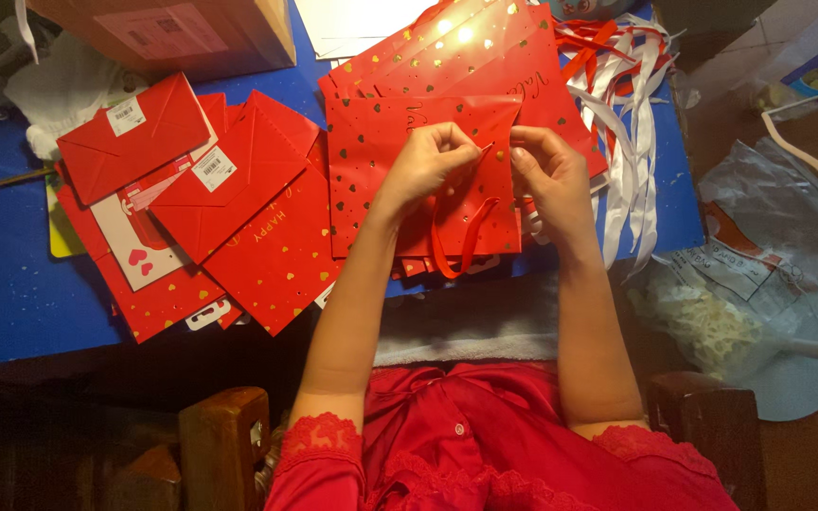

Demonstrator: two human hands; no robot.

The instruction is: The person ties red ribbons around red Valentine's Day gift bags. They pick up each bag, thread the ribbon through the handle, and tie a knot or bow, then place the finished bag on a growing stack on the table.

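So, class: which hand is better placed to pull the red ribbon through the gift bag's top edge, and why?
Probably the right hand: its fingertips pinch the red ribbon end at the gift bag top edge, while the left hand seems to brace the paper beside it.

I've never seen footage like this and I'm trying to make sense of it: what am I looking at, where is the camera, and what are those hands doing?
There is no machine here. The one picture comes from a camera worn on a person's head, looking down at their own two bare hands over a blue table. The left hand and the right hand meet at the top edge of a flat red paper gift bag with small gold hearts, pinching its thin red ribbon handle, which loops down below. More such bags are stacked beneath. To the left lies a pile of folded red paper bags with white sticker labels; to the right, loose white and red ribbons. A brown cardboard box stands at the back.
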